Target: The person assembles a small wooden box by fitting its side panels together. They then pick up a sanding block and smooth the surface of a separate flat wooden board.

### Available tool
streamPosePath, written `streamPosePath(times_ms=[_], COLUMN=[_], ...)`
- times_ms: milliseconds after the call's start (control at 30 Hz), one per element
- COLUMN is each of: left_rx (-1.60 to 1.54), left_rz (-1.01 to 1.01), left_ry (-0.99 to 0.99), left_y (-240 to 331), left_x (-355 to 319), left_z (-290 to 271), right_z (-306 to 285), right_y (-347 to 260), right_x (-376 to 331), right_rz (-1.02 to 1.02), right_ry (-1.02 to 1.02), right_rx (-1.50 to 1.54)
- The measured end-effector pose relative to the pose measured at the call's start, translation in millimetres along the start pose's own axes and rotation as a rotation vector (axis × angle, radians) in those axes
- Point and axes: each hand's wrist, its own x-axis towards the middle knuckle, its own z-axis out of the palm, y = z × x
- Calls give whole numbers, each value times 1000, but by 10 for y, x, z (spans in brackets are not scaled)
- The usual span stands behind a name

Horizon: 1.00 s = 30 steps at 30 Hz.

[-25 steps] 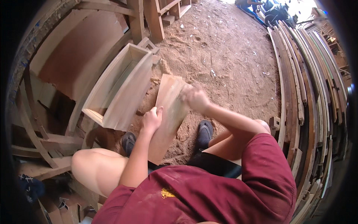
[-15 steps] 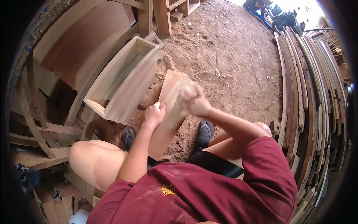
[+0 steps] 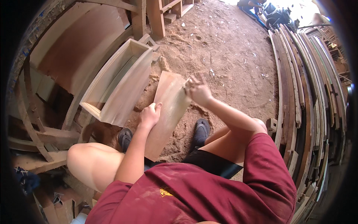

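Note:
A pale wooden board (image 3: 166, 112) slants between my legs, its near end at my lap and its far end above the sandy ground. My left hand (image 3: 151, 114) is closed on the board's left edge, thumb lying on top. At the far right edge of the board is my right hand (image 3: 199, 90), its fingers bent and partly smeared by motion. Something small and brownish seems to be under those fingers, too blurred to name. An open, drawer-like wooden box (image 3: 128, 87) stands tilted to the left of the board.
Wooden frames and offcuts (image 3: 54, 160) crowd the left side, with a large brown panel (image 3: 80, 48) behind. Long stacked planks (image 3: 298, 86) line the right. Far off, a person (image 3: 251, 5) is beside a motorcycle (image 3: 278, 16). Sandy ground (image 3: 223, 56) lies between.
My right hand has shifted from the board's upper face to its right edge, with fingers raised more. My left hand keeps its hold. The whole view has shifted slightly.

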Motion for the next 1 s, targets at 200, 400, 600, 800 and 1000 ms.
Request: streamPosePath(times_ms=[200,400,600,800,1000], left_rx=[15,9,0,45,-17], left_rz=[35,22,8,5,32], left_ry=[21,-5,9,-17,14], left_y=[-153,-118,-127,-51,-84], left_x=[106,42,42,24,64], left_z=[51,56,26,37,44], right_z=[-47,112,211,211,310], right_y=[-948,-35,-861,-99,-620], right_x=[-153,41,-39,235,290], right_rz=[-496,-1,-476,-53,-338], right_ry=[507,99,556,118,171], right_rx=[356,36,468,50,179])
